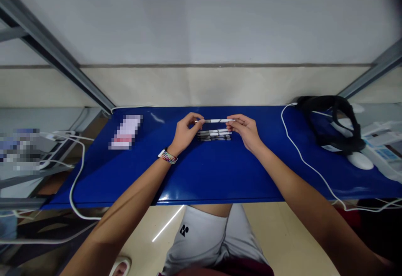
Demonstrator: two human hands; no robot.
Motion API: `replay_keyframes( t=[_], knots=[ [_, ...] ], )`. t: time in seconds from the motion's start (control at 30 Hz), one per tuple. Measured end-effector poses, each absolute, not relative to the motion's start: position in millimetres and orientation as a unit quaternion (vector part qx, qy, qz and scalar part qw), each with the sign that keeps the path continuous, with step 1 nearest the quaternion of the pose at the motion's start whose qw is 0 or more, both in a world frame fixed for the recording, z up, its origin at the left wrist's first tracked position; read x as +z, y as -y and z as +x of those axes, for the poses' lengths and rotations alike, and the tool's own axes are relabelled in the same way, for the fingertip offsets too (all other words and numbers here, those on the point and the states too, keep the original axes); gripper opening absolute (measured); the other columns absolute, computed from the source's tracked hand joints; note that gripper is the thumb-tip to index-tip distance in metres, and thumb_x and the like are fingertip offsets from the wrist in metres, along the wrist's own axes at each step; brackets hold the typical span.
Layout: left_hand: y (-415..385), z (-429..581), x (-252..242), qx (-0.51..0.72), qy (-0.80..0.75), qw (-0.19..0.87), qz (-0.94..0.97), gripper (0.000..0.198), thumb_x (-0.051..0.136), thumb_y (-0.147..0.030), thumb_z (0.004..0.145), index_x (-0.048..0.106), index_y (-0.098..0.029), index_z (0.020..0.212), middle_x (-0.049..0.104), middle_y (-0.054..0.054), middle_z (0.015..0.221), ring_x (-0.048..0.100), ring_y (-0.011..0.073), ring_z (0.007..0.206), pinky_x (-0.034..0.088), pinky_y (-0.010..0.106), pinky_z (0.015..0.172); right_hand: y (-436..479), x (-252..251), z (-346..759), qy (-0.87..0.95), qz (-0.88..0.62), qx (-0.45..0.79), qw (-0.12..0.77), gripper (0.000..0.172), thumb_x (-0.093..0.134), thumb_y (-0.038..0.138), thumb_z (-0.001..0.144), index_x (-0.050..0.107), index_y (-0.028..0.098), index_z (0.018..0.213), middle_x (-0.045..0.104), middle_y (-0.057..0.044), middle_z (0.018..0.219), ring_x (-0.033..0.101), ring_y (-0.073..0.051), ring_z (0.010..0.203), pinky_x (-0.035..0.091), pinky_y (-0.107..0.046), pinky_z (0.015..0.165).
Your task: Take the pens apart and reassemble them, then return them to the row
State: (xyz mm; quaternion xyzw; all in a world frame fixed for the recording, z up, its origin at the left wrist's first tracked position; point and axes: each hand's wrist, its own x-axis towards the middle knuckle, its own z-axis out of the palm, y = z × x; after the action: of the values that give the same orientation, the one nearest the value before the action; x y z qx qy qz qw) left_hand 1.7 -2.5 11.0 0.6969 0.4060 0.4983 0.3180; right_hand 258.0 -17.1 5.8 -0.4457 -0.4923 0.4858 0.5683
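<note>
My left hand (187, 130) and my right hand (246, 128) hold one white-and-dark pen (216, 121) level between them, each pinching an end. Just below it, on the blue tabletop (216, 175), several similar pens (215, 134) lie side by side in a small stack, pointing left to right. The fingertips of both hands are close to the ends of these pens; whether they touch them I cannot tell. A colourful woven watch band (168, 156) is around my left wrist.
A blurred white-and-pink item (126, 132) lies at the left of the table. A black strapped headset (333, 121) sits at the right, with a white cable (297, 148) running from it to the front edge. Grey metal posts (81, 73) flank the table; a wall stands behind.
</note>
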Motion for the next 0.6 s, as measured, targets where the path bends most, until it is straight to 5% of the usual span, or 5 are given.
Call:
replay_keyframes(
  t=[0.07,0.2,0.47,0.6],
  knots=[
    [1.1,1.6,10.4,0.509,-0.393,0.316,0.697,0.027,0.076,-0.041,0.097,0.072,-0.024,0.116,0.073,0.002,0.089,0.068,0.0179,0.082,0.054,0.032,0.081,15.8,5.1,259.3,0.479,-0.449,0.489,0.574,0.031,0.091,0.043,0.075,0.082,0.024,0.098,0.081,-0.004,0.087,0.075,-0.02,0.077,0.065,-0.041,0.081],
    [-0.5,0.5,12.1,0.499,-0.407,0.298,0.705,0.02,0.073,-0.042,0.098,0.074,-0.023,0.103,0.076,0.005,0.1,0.07,0.0198,0.091,0.054,0.034,0.088,14.9,4.5,260.9,0.477,-0.451,0.485,0.578,0.031,0.09,0.042,0.076,0.081,0.024,0.099,0.08,-0.004,0.086,0.074,-0.02,0.078,0.064,-0.04,0.08],
    [-2.2,-4.9,8.7,0.462,-0.444,0.273,0.718,0.065,0.052,-0.057,0.108,0.057,-0.021,0.055,0.059,0.002,0.06,0.06,0.0165,0.064,0.047,0.032,0.07,17.3,8.5,258.8,0.49,-0.425,0.498,0.576,0.027,0.09,0.04,0.077,0.082,0.024,0.098,0.079,-0.003,0.084,0.066,-0.015,0.066,0.057,-0.033,0.067],
    [-3.5,-4.3,7.1,0.475,-0.422,0.298,0.712,0.038,0.06,-0.052,0.106,0.074,-0.021,0.089,0.068,0.001,0.073,0.064,0.0171,0.072,0.051,0.031,0.075,16.3,7.9,259.2,0.479,-0.424,0.497,0.586,0.026,0.089,0.037,0.077,0.082,0.023,0.097,0.079,-0.003,0.084,0.065,-0.015,0.064,0.055,-0.033,0.065]
  ],
)
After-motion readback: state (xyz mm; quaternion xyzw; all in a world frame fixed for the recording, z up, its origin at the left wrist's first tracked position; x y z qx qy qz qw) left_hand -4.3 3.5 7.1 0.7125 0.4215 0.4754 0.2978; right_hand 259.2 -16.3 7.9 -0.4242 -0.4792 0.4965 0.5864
